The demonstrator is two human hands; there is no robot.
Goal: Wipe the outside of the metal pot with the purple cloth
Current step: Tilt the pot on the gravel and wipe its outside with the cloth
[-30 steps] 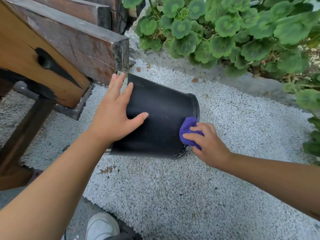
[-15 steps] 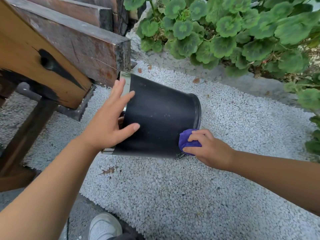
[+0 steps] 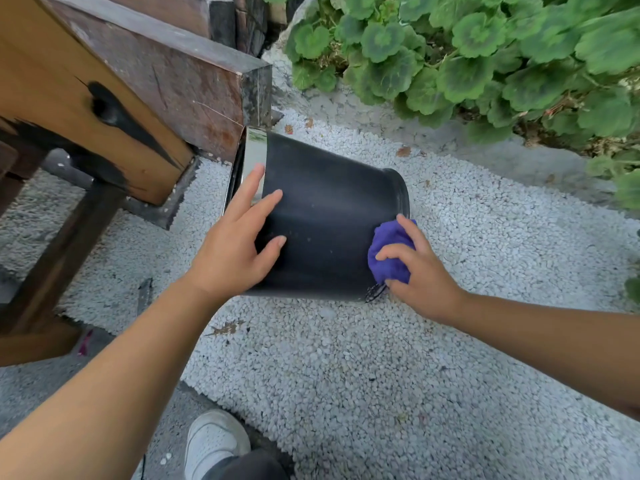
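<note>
The left hand [image 3: 230, 251] rests flat, fingers straight, on the tipped pot [image 3: 329, 220]; right hand [image 3: 420, 271] fingers grip the cloth [image 3: 389, 252] against its base end.

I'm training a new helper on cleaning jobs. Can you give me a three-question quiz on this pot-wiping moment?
1. True or false: the metal pot stands upright on the gravel.
2. Which hand holds the purple cloth? A left, B right.
3. Fill in: the left hand rests with straight fingers on the pot's ___.

Key: 1 false, it lies on its side. 2 B, the right hand. 3 side.
</note>
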